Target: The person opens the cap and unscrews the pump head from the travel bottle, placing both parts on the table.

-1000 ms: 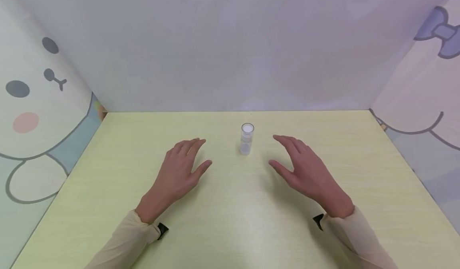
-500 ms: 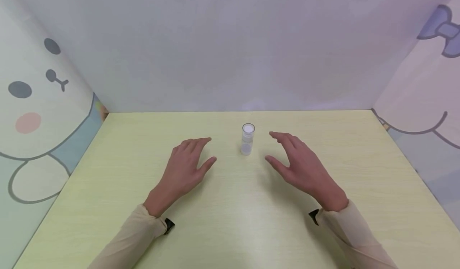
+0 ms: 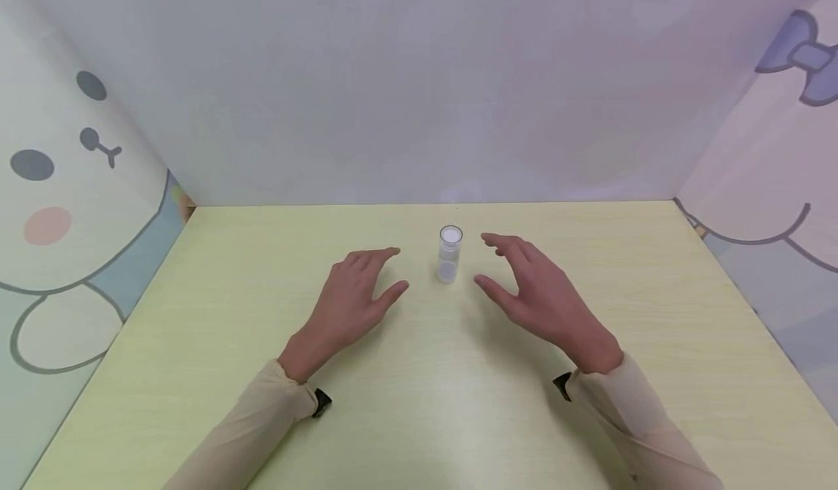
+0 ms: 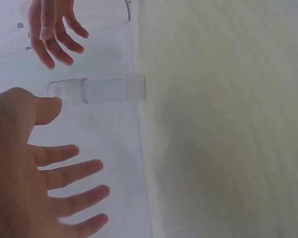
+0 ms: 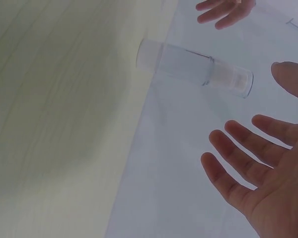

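Observation:
A small clear cylindrical bottle (image 3: 449, 256) with a transparent cap and a whitish base stands upright on the table. To its left, my left hand (image 3: 350, 297) hovers with fingers spread and thumb apart, holding nothing. On the other side my right hand (image 3: 543, 297) is held the same way, its fingertips a short gap from the bottle. In the left wrist view, the bottle (image 4: 97, 89) shows past my thumb, and the right hand (image 4: 54, 29) appears beyond it. The right wrist view has the bottle (image 5: 194, 68) ahead of my relaxed fingers.
The pale wood-grain table (image 3: 419, 417) reaches back to a plain light wall (image 3: 419, 90). Panels with cartoon animal prints (image 3: 59, 185) flank it at left and right. Both sleeves carry a small black piece near the cuff.
Both hands have moved inward and slightly forward, closing the gap to the bottle from either side. The bottle stands where it was.

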Available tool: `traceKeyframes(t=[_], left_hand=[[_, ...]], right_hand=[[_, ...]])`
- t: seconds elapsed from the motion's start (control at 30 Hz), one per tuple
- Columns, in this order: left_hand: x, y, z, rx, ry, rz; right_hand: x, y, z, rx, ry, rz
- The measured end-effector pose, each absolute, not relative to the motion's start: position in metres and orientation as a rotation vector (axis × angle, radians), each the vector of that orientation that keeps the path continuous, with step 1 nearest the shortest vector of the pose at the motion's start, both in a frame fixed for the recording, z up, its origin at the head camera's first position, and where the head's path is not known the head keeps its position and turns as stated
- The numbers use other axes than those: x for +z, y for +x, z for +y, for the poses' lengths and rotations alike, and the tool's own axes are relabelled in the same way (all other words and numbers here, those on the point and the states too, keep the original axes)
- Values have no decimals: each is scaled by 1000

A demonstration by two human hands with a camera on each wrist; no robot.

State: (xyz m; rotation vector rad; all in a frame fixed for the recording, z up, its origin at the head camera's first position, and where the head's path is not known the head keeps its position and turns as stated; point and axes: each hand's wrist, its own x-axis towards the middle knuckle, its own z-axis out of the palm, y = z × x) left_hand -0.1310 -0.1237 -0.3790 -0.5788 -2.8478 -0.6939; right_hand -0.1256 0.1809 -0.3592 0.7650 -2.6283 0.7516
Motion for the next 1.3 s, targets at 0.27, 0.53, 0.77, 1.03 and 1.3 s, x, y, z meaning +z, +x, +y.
traceKeyframes(t=[0.27, 0.53, 0.77, 1.03, 1.3], left_hand=[[-380, -136, -116, -784, -571, -2878], [-381, -142, -111, -823, -574, -2886], [-383, -147, -105, -894, -574, -2901], [-381, -152, -96, -949, -557, -2923], [-382, -158, -87, -954, -547, -2953]], right_hand=[[-356, -132, 175, 835, 753, -2669], [-353, -136, 170, 873, 742, -2705], [-356, -143, 166, 936, 738, -2689], [-358, -150, 162, 1026, 750, -2648], [-361, -156, 158, 1071, 744, -2643]])
